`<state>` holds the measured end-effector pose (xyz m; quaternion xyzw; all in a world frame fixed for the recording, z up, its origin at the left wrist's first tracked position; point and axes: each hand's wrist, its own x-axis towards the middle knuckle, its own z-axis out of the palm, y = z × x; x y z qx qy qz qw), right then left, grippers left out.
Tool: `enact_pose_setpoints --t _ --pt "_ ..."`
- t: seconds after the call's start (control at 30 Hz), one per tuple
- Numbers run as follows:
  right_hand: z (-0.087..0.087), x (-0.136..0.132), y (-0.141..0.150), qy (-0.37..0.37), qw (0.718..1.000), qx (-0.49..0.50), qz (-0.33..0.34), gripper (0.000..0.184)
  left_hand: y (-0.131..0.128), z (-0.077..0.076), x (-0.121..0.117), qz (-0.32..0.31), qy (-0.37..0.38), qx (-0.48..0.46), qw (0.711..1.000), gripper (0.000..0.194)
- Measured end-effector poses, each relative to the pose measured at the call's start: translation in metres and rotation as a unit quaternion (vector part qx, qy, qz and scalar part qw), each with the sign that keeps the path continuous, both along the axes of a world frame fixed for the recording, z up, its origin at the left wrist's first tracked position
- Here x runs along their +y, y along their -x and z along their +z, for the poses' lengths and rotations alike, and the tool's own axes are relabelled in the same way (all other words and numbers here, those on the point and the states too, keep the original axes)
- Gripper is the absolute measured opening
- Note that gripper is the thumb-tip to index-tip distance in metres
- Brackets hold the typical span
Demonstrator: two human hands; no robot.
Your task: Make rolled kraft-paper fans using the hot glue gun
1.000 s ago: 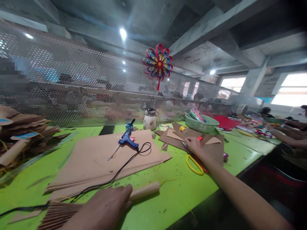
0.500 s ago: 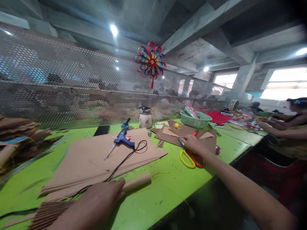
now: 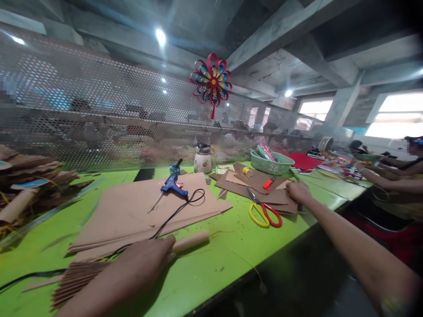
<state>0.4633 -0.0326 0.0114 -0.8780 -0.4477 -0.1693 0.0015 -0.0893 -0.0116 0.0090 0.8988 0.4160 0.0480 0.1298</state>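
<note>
My left hand (image 3: 148, 259) is closed round the rolled paper handle of a pleated brown paper fan (image 3: 77, 281); the tube end (image 3: 193, 241) sticks out past my fingers, with yellow strings by it. At the right end of the stacked brown card (image 3: 280, 204), my right hand (image 3: 298, 192) has its fingers curled over the edge; what they grip is hidden. Left of that hand lie scissors (image 3: 264, 214) with one yellow and one red handle, and a red-handled cutter (image 3: 269, 183). A blue glue gun (image 3: 173, 187) rests on large brown paper sheets (image 3: 115, 211).
A white bottle (image 3: 202, 159), a yellow thread spool (image 3: 246, 171) and a green basket (image 3: 272, 164) stand along the back by a perforated metal screen (image 3: 132, 127). More paper fans (image 3: 29, 189) are piled at left. A co-worker's arms (image 3: 380, 178) show at right.
My right hand has moved right, from the scissors to the card's right end, uncovering the scissors and red cutter. My left hand still holds the fan. The view has shifted slightly.
</note>
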Motion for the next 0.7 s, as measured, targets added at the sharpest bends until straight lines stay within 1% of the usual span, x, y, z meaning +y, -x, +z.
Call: enact_pose_setpoints --t 0.07,0.13,0.23,0.33,0.43,0.5,0.6,0.7 --pt "0.002 0.007 -0.001 0.015 1.0 -0.02 0.001 0.026 0.001 0.0 0.001 -0.002 -0.014 -0.002 1.0 0.035" --pt "0.009 0.013 -0.003 0.023 0.999 -0.035 0.004 0.026 0.001 0.0 0.001 -0.004 -0.021 0.002 1.0 0.032" --pt "0.026 0.022 -0.008 0.025 0.999 -0.045 0.009 0.029 -0.001 0.001 -0.001 -0.006 -0.021 0.007 1.0 0.03" --pt "0.048 0.032 -0.014 0.011 0.999 -0.046 0.007 0.028 -0.002 0.001 -0.002 0.003 -0.038 0.0 0.999 0.029" --pt "0.066 0.041 -0.016 -0.024 0.999 -0.04 0.015 0.026 -0.004 -0.003 0.002 0.003 -0.021 0.015 1.0 0.03" --pt "0.075 0.047 -0.014 -0.057 0.997 -0.032 0.029 0.027 -0.004 -0.006 0.006 -0.004 -0.002 0.035 0.999 0.032" --pt "0.08 0.053 -0.008 -0.115 0.992 -0.012 0.058 0.028 -0.003 -0.008 0.009 -0.008 -0.002 0.046 0.999 0.031" --pt "0.08 0.057 -0.001 -0.17 0.98 0.023 0.098 0.026 -0.003 -0.005 0.007 -0.008 -0.009 0.048 0.999 0.031"
